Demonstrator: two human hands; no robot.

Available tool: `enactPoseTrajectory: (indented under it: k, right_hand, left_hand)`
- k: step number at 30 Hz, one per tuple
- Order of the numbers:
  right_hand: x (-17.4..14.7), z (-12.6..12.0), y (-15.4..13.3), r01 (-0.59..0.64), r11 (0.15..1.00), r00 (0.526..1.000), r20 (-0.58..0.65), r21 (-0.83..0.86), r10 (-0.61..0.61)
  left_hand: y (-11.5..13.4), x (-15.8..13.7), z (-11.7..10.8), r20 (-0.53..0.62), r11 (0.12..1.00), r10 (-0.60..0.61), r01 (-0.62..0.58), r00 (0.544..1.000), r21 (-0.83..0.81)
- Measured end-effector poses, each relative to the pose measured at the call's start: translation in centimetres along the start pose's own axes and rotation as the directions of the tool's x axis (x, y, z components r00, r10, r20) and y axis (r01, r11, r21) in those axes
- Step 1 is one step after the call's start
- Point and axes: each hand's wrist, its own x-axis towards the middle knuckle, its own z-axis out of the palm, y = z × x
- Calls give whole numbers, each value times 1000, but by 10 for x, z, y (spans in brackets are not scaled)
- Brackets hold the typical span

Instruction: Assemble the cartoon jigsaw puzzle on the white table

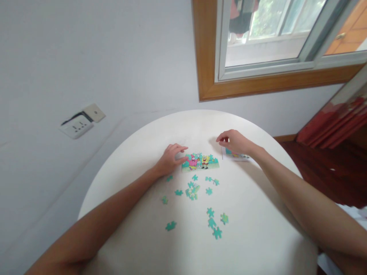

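Note:
A partly joined jigsaw puzzle point(212, 165) with a pink starfish figure and a yellow square figure lies on the white table. My left hand point(171, 158) is at its left edge, fingers stretched and apart, with the thumb touching or just over the pieces. Beyond the puzzle to the right, my right hand point(235, 141) has bent fingers, thumb and index tips close together. Whatever they pinch, if anything, cannot be made out. Under that hand and wrist is a printed picture card point(235, 156), partly covered. Loose teal puzzle pieces point(209, 191) are scattered on the near side.
The round white table point(129, 236) has its far edge by the wall. A small heap of greenish pieces point(192, 192) lies near the middle, with several single pieces point(217, 232) closer to me. A wall socket point(77, 126) is at left, a window point(263, 38) at upper right.

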Motion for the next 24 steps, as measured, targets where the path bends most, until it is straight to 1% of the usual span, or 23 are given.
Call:
enactPoseTrajectory:
  k: [3,6,11,17,24]
  right_hand:
    - [-4,1,-2,54,998,990,131,-26,-50]
    - [-8,5,-3,91,996,973,215,-15,-86]
    - [-12,10,-5,86,995,943,327,-48,-65]
    - [-11,14,-16,99,991,928,369,-87,-60]
    - [-10,11,-24,63,993,903,429,-100,-14]
  left_hand:
    - [-2,-3,-4,83,1000,1,-1,997,0]
    - [0,-6,-10,155,1000,-2,0,988,12]
    - [7,-8,-18,238,1000,-14,8,971,24]
    - [4,-8,-17,241,999,-6,-2,971,35]
    - [3,-8,-18,255,1000,0,-8,967,30]
